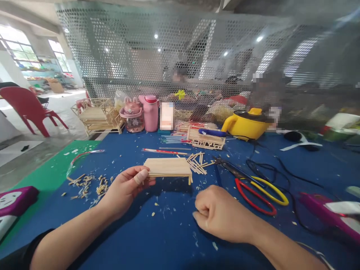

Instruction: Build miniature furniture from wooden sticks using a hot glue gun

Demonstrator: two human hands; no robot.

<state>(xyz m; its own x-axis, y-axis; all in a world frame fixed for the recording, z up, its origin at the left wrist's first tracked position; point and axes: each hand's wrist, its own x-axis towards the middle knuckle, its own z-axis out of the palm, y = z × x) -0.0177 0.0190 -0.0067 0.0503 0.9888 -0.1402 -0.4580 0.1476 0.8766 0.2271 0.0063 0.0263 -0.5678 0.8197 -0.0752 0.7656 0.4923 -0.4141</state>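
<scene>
Left hand (128, 187) has thumb and fingers clamped on the 9 o'clock end of the wooden panel (168, 167); right hand (218, 215) is off it at 5 o'clock, fingers curled together, can't see inside. Panel's 3 o'clock end is free, loose sticks (200, 164) just beside, scissors (254, 193) at 4, room at 6 over chip-strewn blue tabletop (165, 240). Panel: pale, flat slatted top, short leg down at its 4 o'clock corner.

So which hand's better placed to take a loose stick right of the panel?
Probably the right hand: nearer the loose sticks, nothing visible in it. The left hand holds the wooden panel.
</scene>
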